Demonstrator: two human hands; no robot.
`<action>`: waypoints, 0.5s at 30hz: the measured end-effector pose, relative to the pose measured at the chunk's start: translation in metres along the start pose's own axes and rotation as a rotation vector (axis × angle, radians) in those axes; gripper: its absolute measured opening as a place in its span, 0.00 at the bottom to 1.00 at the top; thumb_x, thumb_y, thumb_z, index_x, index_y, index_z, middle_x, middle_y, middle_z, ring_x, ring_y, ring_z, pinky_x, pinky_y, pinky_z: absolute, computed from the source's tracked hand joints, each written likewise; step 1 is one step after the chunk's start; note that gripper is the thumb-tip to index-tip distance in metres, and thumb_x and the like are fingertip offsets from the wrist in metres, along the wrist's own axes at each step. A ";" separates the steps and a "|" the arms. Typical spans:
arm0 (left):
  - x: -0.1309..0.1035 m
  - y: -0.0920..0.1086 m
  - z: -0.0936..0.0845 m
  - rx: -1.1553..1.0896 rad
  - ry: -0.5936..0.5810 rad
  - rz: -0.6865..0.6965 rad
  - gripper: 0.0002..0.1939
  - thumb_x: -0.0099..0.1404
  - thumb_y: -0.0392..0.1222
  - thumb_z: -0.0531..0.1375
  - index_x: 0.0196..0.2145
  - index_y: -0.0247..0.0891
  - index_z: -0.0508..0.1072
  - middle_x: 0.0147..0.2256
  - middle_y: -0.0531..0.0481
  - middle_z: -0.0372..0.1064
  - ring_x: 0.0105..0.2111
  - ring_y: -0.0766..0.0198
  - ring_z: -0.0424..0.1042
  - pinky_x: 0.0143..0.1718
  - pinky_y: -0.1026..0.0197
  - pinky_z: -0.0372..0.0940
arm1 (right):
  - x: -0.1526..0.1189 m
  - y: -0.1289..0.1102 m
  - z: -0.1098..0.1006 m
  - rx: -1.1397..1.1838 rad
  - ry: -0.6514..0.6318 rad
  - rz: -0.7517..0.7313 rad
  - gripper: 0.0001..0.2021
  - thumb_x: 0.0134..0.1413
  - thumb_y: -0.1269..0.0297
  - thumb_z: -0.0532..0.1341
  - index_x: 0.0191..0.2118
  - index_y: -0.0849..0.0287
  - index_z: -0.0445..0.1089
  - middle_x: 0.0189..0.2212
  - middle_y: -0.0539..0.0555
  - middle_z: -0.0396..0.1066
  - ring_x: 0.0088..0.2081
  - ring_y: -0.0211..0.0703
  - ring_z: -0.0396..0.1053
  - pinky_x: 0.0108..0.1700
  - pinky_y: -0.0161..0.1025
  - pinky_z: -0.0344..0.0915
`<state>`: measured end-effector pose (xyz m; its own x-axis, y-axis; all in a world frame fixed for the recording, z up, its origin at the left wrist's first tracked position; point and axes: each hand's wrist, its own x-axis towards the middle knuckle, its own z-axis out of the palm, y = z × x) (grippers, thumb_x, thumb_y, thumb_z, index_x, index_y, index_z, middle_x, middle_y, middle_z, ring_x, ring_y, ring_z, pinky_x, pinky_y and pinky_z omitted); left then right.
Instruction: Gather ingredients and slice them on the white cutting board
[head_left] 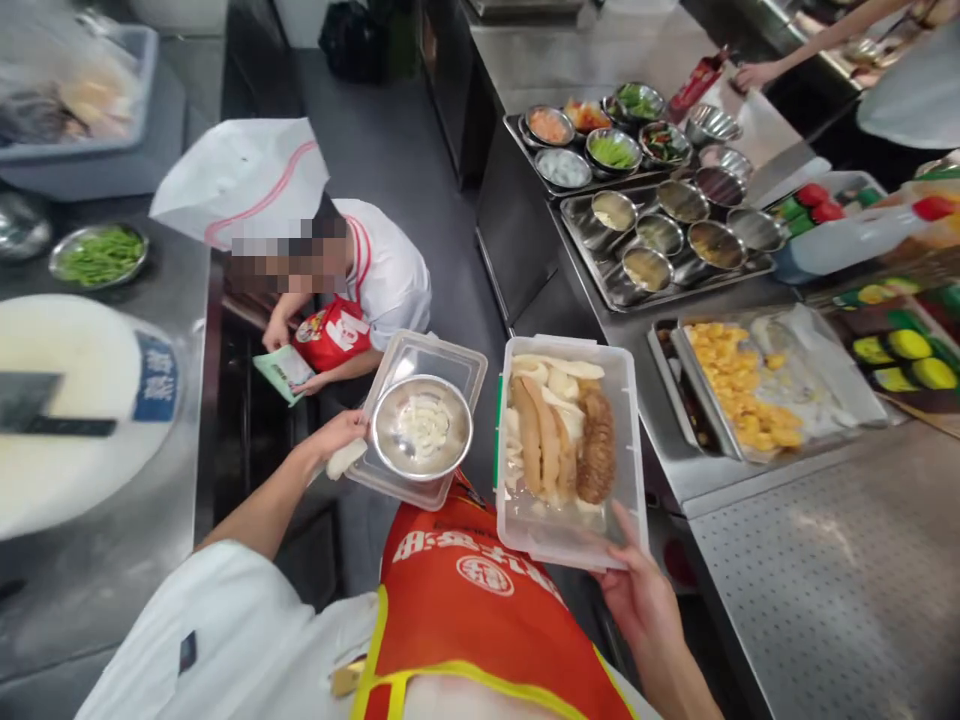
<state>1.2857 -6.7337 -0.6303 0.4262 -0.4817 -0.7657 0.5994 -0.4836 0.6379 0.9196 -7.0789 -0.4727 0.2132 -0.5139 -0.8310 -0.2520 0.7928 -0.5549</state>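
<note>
My left hand (pixel 339 437) is closed on the edge of a clear plastic lid or shallow tray (pixel 474 368), I cannot tell which. A steel bowl (pixel 382 462) stands on it, holding pale sliced pieces (pixel 424 425). A whitish flap or piece (pixel 346 459) hangs by my left fingers. My right hand (pixel 637 590) grips the lower right corner of a clear plastic box (pixel 630 450). Inside lie long tan pieces (pixel 531 435), a brown ridged piece (pixel 596 445) and pale curled pieces (pixel 561 378). Both are held in front of my red apron, side by side and apart.
A co-worker (pixel 386 265) in a tall white hat crouches ahead to the left with a green packet (pixel 285 372). Right, the counter bears steel cups on a tray (pixel 592 205) and a tray of yellow pieces (pixel 847 400). Left are a round board (pixel 90 430) and a cleaver (pixel 30 395).
</note>
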 end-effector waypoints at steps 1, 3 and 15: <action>0.021 0.025 0.005 -0.024 0.004 0.007 0.12 0.41 0.36 0.65 0.28 0.35 0.75 0.26 0.49 0.74 0.26 0.61 0.71 0.31 0.61 0.63 | 0.010 -0.021 0.015 0.003 0.013 0.001 0.56 0.32 0.68 0.69 0.73 0.53 0.52 0.38 0.59 0.82 0.40 0.58 0.81 0.39 0.48 0.77; 0.056 0.070 0.013 -0.050 0.028 0.035 0.13 0.40 0.36 0.65 0.29 0.35 0.76 0.26 0.50 0.74 0.26 0.61 0.71 0.30 0.62 0.63 | 0.029 -0.055 0.043 0.009 0.021 -0.003 0.55 0.32 0.69 0.68 0.73 0.52 0.53 0.41 0.60 0.82 0.42 0.60 0.80 0.43 0.53 0.76; 0.091 0.111 0.073 -0.563 0.406 0.252 0.16 0.39 0.34 0.68 0.29 0.35 0.72 0.23 0.51 0.73 0.21 0.61 0.72 0.25 0.62 0.68 | 0.125 -0.169 0.098 -0.253 -0.348 -0.131 0.54 0.34 0.66 0.68 0.73 0.48 0.52 0.35 0.55 0.82 0.32 0.53 0.79 0.34 0.43 0.73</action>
<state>1.3420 -6.8845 -0.6230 0.7486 -0.1674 -0.6416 0.6607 0.1071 0.7429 1.0818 -7.2455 -0.4790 0.5526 -0.4299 -0.7141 -0.4149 0.6012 -0.6830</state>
